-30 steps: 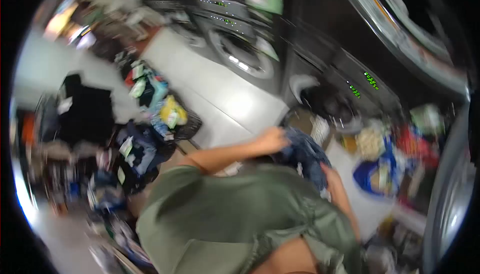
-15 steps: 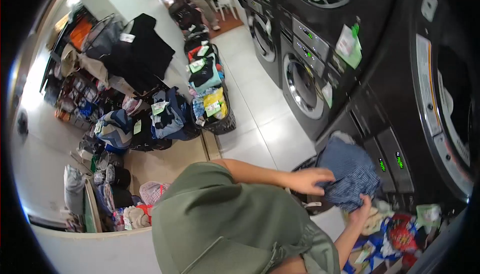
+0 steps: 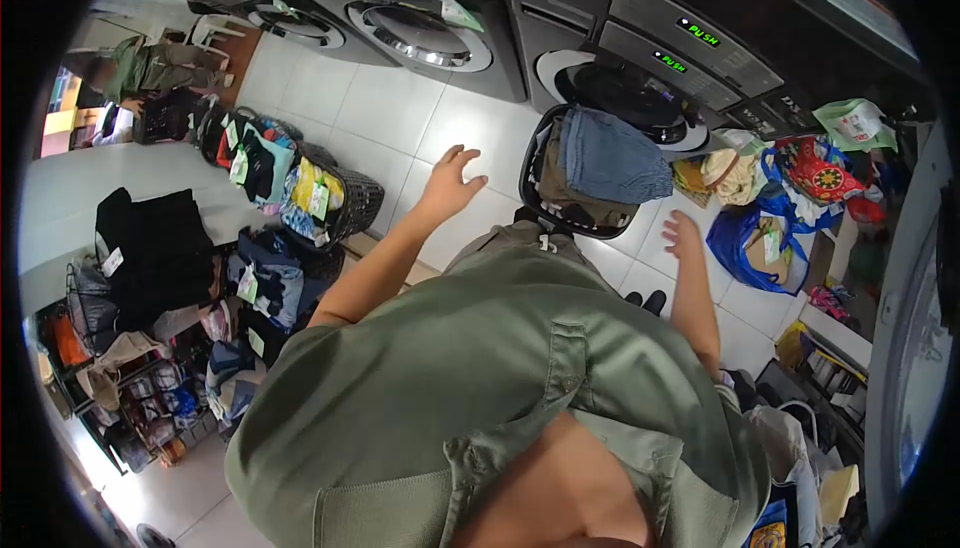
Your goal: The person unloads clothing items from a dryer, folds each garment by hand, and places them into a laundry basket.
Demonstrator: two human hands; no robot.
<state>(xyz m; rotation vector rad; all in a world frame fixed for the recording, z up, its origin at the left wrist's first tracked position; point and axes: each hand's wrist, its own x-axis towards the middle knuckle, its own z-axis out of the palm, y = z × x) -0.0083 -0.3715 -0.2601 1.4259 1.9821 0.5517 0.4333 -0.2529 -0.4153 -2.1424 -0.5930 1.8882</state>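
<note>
A black laundry basket [image 3: 526, 180] stands on the floor just in front of me. A blue garment [image 3: 612, 156], perhaps striped, lies flat on brown clothes [image 3: 572, 203] inside it. To the left of the basket, my left hand [image 3: 455, 186] hangs in the air with its fingers apart and nothing in them. My right hand [image 3: 683, 236] is off the basket's right side, fingers spread and empty. Neither hand touches the clothes.
Dark washing machines [image 3: 690, 48] line the far side. Right of the basket are a blue bag [image 3: 745, 258] and a red patterned cloth [image 3: 820, 170]. A full basket [image 3: 355, 198] stands left. Clothes on a rack [image 3: 150, 248] sit beyond it. Another person [image 3: 165, 68] is far left.
Both hands have let go of the blue garment and drawn apart. The garment now lies on the clothes in the basket. My view has swung round, bringing the basket nearer the middle.
</note>
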